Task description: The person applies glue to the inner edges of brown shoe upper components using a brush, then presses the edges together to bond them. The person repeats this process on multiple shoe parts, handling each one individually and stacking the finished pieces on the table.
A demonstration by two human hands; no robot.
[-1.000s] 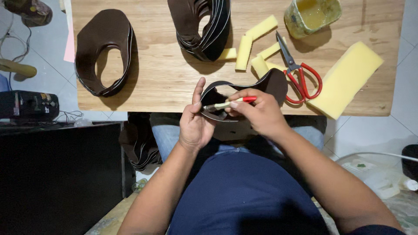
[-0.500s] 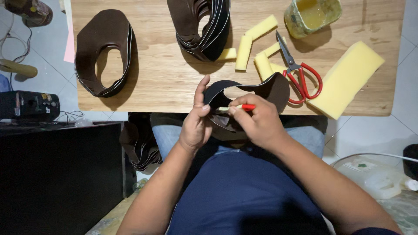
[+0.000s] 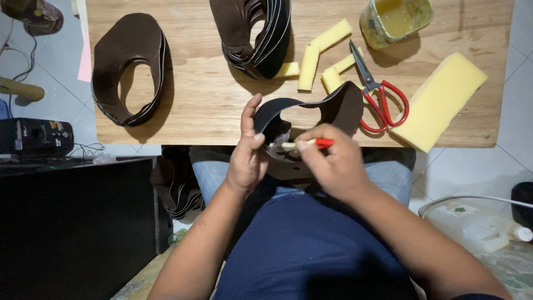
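— Left hand (image 3: 247,161) pinches the dark leather cut-out (image 3: 311,114) at its rim, centre frame; right hand (image 3: 333,166) is closed around a red-handled brush (image 3: 302,144).

— Handling?

— Looks thin, floppy, light; best gripped at the edge. Beyond: scissors (image 3: 377,94), yellow foam block (image 3: 441,100), glue pot (image 3: 395,19) upper right.

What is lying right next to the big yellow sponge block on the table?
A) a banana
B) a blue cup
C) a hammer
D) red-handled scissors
D: the red-handled scissors lie on the wooden table just beside the big yellow sponge block.
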